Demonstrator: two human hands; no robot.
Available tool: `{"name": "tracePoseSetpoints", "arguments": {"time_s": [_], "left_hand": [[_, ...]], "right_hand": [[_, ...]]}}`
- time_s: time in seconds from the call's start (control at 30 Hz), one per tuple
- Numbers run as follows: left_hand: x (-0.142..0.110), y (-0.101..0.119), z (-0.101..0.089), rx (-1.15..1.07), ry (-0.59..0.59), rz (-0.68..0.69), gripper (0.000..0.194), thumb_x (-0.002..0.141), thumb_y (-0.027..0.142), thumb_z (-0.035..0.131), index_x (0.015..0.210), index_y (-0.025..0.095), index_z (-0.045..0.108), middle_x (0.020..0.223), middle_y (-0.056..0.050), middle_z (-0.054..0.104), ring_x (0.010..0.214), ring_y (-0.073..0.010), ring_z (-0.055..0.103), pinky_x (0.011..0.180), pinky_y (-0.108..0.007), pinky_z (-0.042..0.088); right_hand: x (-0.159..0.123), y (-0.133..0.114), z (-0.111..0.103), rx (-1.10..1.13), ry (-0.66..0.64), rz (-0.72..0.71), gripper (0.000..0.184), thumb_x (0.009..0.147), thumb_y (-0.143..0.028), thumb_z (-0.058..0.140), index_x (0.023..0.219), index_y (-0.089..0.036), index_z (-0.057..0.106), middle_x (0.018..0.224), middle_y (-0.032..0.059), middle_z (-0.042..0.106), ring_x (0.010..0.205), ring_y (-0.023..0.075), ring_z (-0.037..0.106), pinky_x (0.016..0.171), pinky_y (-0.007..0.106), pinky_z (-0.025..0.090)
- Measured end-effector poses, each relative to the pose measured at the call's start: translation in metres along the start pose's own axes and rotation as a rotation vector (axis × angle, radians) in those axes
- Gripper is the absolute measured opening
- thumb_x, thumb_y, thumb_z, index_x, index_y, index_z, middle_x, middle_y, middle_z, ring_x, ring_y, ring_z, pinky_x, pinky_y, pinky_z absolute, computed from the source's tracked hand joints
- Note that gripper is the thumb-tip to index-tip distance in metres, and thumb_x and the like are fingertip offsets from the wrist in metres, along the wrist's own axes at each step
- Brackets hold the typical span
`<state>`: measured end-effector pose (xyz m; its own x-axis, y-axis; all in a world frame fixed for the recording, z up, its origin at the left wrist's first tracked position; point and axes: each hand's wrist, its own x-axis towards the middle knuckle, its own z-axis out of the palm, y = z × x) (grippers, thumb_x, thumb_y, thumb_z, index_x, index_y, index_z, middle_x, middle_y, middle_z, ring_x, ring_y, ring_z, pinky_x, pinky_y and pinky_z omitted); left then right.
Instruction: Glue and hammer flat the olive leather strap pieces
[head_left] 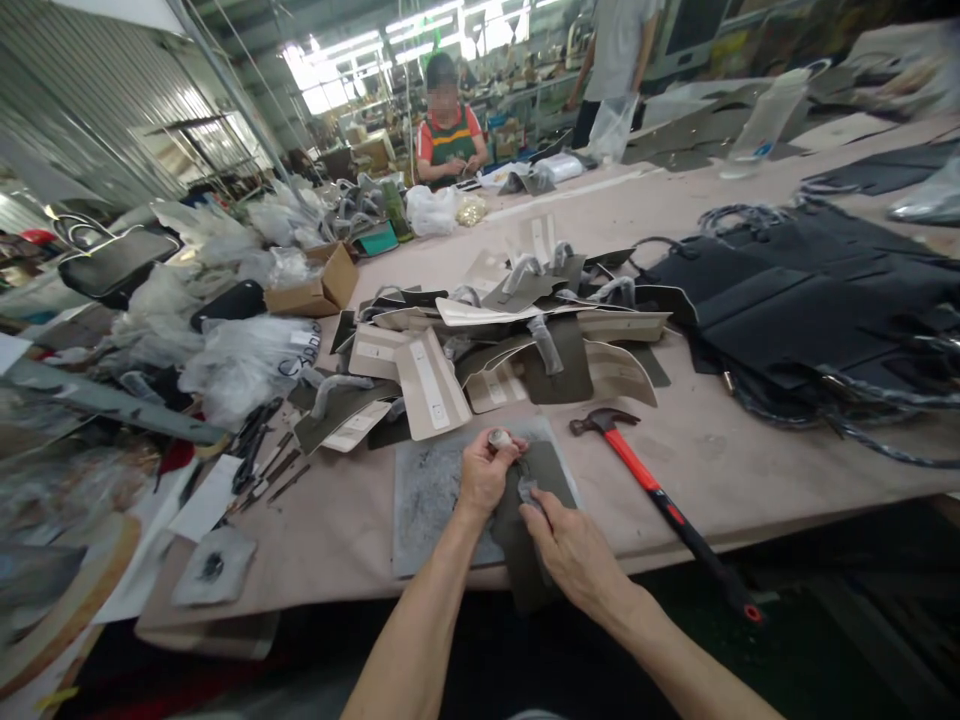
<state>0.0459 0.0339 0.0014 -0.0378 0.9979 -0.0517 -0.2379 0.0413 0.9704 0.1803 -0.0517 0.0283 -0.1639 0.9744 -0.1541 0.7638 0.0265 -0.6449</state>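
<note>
My left hand [484,474] is closed around a small, pale, round-topped thing [498,438], whose kind I cannot make out. A dark olive panel [546,468] lies under both hands, partly on a grey slab [424,500], and its near end hangs past the table edge. Fingers of my right hand [574,545] pinch the plastic-wrapped handle [526,488] on that panel. To the right of the slab rests a claw hammer [646,482] with a red and black grip, touched by neither hand.
Beyond the slab is a pile of panels [431,385] with wrapped handles. Black bags [817,300] lie at right. On the left are metal tools [266,465], a cardboard box [319,285] and plastic bags [247,365]. A person [450,140] sits across the table; another stands behind.
</note>
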Motion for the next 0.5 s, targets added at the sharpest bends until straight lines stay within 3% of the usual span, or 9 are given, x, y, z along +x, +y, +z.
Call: {"name": "tracePoseSetpoints", "arguments": {"time_s": [0.17, 0.5], "left_hand": [[-0.0033, 0.0025, -0.0003, 0.029, -0.055, -0.027, 0.037, 0.075, 0.042, 0.082, 0.094, 0.016, 0.064, 0.085, -0.008, 0.077, 0.082, -0.0196, 0.074, 0.084, -0.035, 0.059], [-0.0044, 0.0017, 0.004, 0.138, -0.051, -0.011, 0.032, 0.076, 0.04, 0.08, 0.093, 0.016, 0.066, 0.085, -0.006, 0.078, 0.083, -0.0189, 0.073, 0.083, -0.031, 0.057]], "right_hand": [[-0.0047, 0.0078, 0.0033, 0.123, 0.036, -0.015, 0.048, 0.102, -0.039, 0.036, 0.131, -0.011, 0.061, 0.111, 0.0164, 0.075, 0.109, 0.0274, 0.071, 0.093, 0.037, 0.053], [-0.0044, 0.0044, 0.0066, 0.06, 0.008, 0.02, 0.051, 0.101, -0.039, 0.035, 0.135, -0.008, 0.058, 0.108, 0.0188, 0.075, 0.103, 0.0305, 0.072, 0.087, 0.039, 0.053]]}}
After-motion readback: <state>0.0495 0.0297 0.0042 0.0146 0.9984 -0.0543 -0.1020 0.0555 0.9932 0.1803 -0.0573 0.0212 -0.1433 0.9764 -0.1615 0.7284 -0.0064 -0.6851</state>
